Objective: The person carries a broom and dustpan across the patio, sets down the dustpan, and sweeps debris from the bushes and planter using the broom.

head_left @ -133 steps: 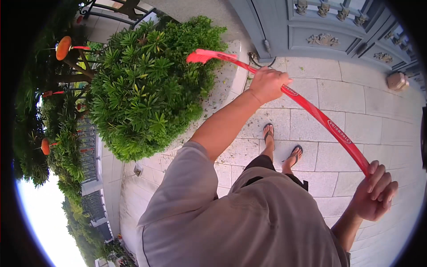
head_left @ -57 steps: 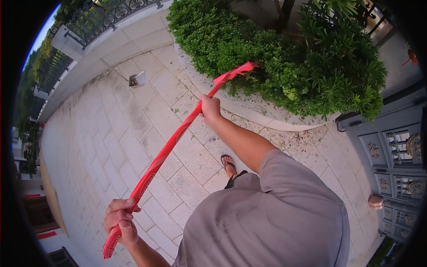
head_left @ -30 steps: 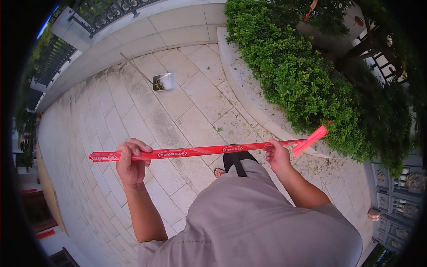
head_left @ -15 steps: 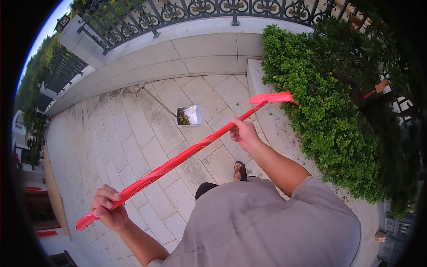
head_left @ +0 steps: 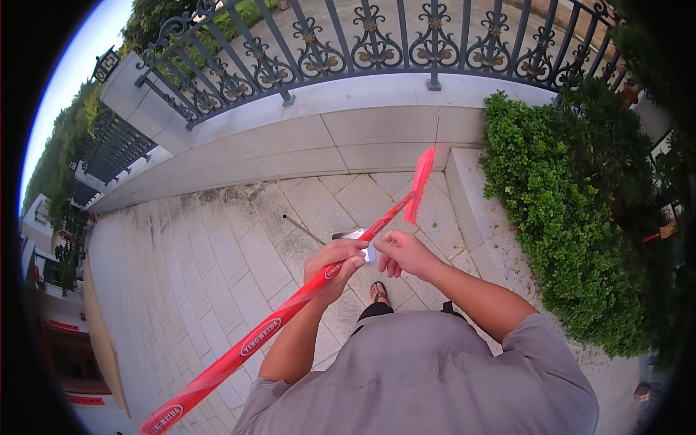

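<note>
Stone paving (head_left: 217, 246), left hand (head_left: 337, 264) gripping red broom (head_left: 290, 312)

A pale stone-paved floor (head_left: 217, 254) runs up to a low stone wall (head_left: 326, 138) topped by a dark ornate iron railing (head_left: 377, 43). A raised stone kerb (head_left: 471, 196) borders a dense green hedge (head_left: 573, 217) on the right. More railing (head_left: 109, 145) and trees (head_left: 72, 123) stand at far left.
</note>
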Available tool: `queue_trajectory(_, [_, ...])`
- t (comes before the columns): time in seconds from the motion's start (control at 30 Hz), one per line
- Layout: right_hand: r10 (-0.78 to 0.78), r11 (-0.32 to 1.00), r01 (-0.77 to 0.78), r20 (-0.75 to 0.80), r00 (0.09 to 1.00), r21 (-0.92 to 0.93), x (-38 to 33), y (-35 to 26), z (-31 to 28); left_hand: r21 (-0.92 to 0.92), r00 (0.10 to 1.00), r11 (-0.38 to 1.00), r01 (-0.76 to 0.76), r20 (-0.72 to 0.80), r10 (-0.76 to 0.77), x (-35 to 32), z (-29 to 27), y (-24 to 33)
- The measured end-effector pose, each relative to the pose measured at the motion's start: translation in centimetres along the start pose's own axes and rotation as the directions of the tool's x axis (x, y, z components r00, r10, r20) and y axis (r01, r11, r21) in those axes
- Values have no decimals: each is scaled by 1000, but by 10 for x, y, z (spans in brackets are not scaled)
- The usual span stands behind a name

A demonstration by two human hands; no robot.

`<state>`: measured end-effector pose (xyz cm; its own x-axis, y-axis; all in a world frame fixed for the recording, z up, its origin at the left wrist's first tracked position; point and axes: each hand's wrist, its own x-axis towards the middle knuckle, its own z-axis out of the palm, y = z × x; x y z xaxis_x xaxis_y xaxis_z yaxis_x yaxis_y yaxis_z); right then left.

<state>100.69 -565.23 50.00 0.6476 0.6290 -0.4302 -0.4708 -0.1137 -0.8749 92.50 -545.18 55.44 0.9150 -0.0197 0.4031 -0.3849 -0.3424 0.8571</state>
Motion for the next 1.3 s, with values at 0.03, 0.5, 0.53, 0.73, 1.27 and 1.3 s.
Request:
queue_trajectory(0.03, [-25, 1000, 25, -9, 1000, -5, 3, -14, 1, -7, 1000, 1000, 9, -2, -9, 31, -17, -8])
queue_trajectory(0.5, [-960, 274, 951, -95, 263, -143, -108, -150, -64, 722, 894, 561, -405, 441, 78, 230, 8, -62])
queue_trajectory(0.53, [-963, 269, 960, -36, 267, -81, -107, -139, -71, 751, 898, 521, -405, 435, 70, 236, 17, -71])
queue_trajectory(0.73, [-802, 572, 801, -328, 500, -178, -61, -105, -73, 812, 904, 437, -387, 428, 5, 304, 41, -185])
queue_trajectory(1.27, [-934, 342, 225, -356, -26, -913, -288, -125, -24, 177, 496, 618, -766, 775, 392, 249, 245, -11])
queue_trajectory(1.3, [-931, 313, 251, -348, -111, -916, -302, -114, -13, 115, 475, 631, -768, 764, 438, 238, 238, 0])
